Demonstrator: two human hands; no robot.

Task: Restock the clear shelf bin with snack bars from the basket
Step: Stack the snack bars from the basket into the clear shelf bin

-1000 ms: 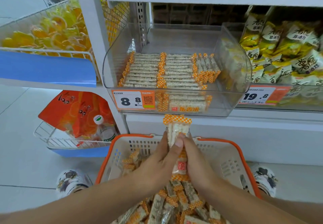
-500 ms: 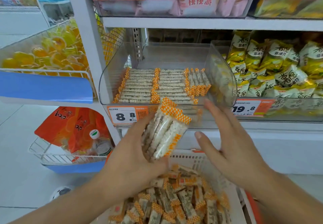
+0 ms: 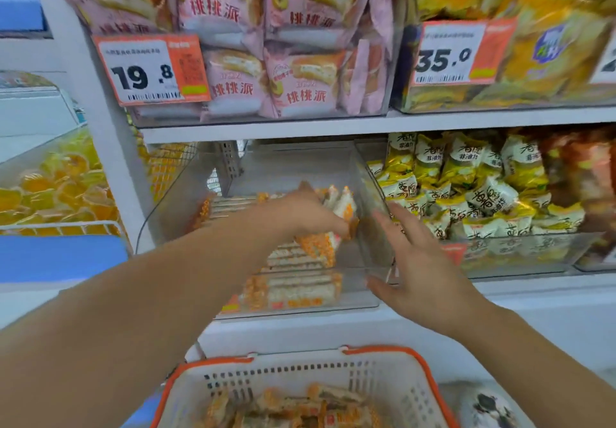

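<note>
**Handful going into the bin, plenty left in the basket**

My left hand point(image 3: 300, 214) is reaching over the front lip of the clear shelf bin point(image 3: 373, 194), fingers curled round a small handful of snack bars point(image 3: 340, 204), their orange-checked ends poking up past my knuckles. I hold them above the rows already lying flat inside, toward the right side of the bin. My right hand point(image 3: 416, 260) holds nothing; the fingers are spread and fairly straight, the palm close against the bin's right front corner. Whether it actually touches the plastic I cannot tell through the blur.

As for progress: the laid rows point(image 3: 293, 260) cover the floor of the bin, and one more stack shows behind its front wall, but they lie only about one layer deep, and the upper and rear space looks open. So I judge the restocking under way and far from finished. The orange-rimmed basket point(image 3: 430, 381) sits below the shelf, right in front of me, with a heap of loose bars point(image 3: 300, 407) showing inside, so several more handfuls remain to move. This handful is not yet set down.
</note>
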